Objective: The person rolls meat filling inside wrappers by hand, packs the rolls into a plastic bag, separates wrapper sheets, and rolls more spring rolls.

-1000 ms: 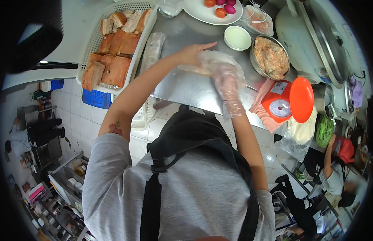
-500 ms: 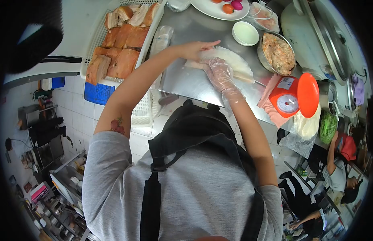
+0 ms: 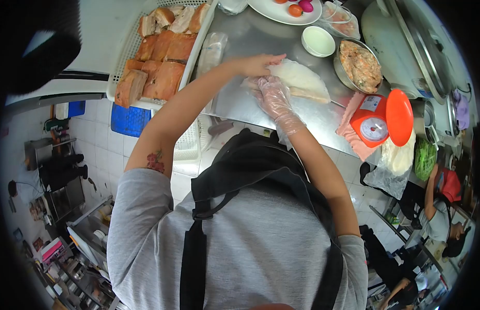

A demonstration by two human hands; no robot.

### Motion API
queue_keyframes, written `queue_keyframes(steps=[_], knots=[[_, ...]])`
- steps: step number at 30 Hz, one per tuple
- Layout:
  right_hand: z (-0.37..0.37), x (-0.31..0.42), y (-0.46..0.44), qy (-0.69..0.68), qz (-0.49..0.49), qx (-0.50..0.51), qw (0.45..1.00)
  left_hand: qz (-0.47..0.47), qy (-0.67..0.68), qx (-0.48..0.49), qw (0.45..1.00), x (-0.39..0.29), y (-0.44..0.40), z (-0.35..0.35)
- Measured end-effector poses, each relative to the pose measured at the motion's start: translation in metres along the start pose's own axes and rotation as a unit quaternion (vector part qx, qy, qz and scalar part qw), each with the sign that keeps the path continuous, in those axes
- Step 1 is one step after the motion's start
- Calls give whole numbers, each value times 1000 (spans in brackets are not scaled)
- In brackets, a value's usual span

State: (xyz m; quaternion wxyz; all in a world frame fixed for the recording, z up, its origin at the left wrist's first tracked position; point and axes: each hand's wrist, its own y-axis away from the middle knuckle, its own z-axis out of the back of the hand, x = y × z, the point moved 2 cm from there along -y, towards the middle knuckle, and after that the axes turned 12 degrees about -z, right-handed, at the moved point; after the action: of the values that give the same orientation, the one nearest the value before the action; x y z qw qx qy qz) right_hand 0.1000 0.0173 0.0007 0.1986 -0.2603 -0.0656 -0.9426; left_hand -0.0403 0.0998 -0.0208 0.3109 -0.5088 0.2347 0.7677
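A translucent white sheet (image 3: 304, 81) lies on the steel table, with a rounded far edge and a thicker strip along its near edge. My left hand (image 3: 260, 66) is bare and closed on the sheet's left end, one finger stretching out to the right. Just below it my right hand (image 3: 274, 98), in a clear plastic glove, closes over the left part of the near edge. The two hands nearly touch, and their palms hide the strip between them. A metal bowl of minced orange-and-white filling (image 3: 360, 67) stands to the right, beside a small bowl of pale liquid (image 3: 318, 41).
A white basket (image 3: 197, 57) of meat blocks stands left, near a plastic-wrapped pack (image 3: 212, 51). On the right are an orange scale (image 3: 372, 121) on a pink cloth (image 3: 348, 132) and a large pot (image 3: 400, 46). A plate (image 3: 286, 15) is at the back. A co-worker (image 3: 439, 214) is at far right.
My right hand has moved left along the sheet's near edge towards my left hand, uncovering more of the sheet. The whole view has shifted slightly, with the table items appearing further right.
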Motion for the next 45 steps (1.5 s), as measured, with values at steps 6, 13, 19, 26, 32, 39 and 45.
queue_keyframes(steps=[6, 13, 19, 26, 32, 39, 45], knots=[[39, -63, -2, -22, 28, 64, 997, -70, -134, -56, 987, -5, 8, -12], [37, -59, 5, 28, 24, 26, 999, -80, -180, -75, 978, -25, 5, -18], [61, -71, -8, -13, -5, 157, 988, -77, -128, -78, 986, -20, -18, -32], [60, -85, 1, -35, -11, 221, 975, -46, -126, -96, 986, -37, -7, -45], [88, -97, 6, 31, -66, 216, 974, -46, -69, -99, 992, -45, -21, -52], [70, -112, 12, -37, -130, 286, 949, -101, -120, -99, 983, -34, -23, -55], [73, -88, 21, -80, -92, 199, 973, -103, -108, -39, 988, -22, -23, -48]])
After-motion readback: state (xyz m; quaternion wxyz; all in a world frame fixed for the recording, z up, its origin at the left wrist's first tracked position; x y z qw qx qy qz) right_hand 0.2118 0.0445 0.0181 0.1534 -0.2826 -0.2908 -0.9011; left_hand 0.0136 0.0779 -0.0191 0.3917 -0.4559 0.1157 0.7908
